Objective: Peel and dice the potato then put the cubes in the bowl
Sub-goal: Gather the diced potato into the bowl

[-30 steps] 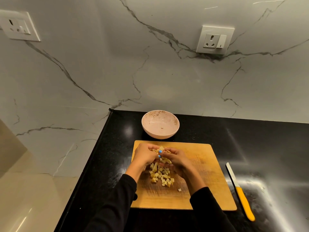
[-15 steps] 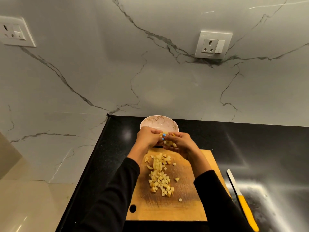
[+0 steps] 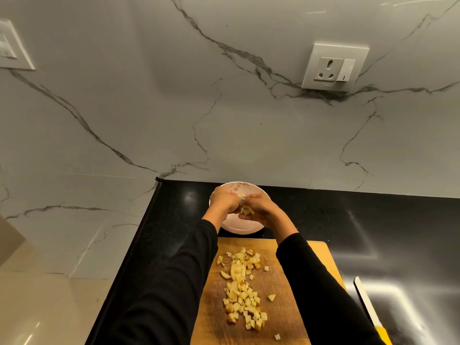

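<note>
**Two cupped hands hold potato cubes over the bowl**

Two hands meet above the round, pale pink speckled bowl [image 3: 237, 229] in the head view, which stands on the glossy black bench [image 3: 323, 215] just beyond the far edge of the board. The left hand [image 3: 225, 201] and right hand [image 3: 260, 207] press side to side, fingers [image 3: 251, 199] curled inward around a small clump of potato cubes [image 3: 246, 209]; a blue-painted nail shows where they touch. Black sleeves [image 3: 174, 282] cover both forearms.

On the rectangular wooden chopping board [image 3: 286, 307], scored and grainy, lies the remaining diced potato [image 3: 242, 292]. The pieces are pale yellow, matte, roughly cubic with some wedge-shaped bits and one longer uncut sliver near the top. The scatter forms a strip whose long axis runs from the near edge of the board toward the bowl. A few single cubes lie apart to the right and near the bottom edge.

To the right of the board, a knife [image 3: 366, 302] with a white blade and yellow handle rests on the bench, blade pointing away from the person. Behind, a white veined marble wall carries a white socket plate [image 3: 334, 67].
</note>
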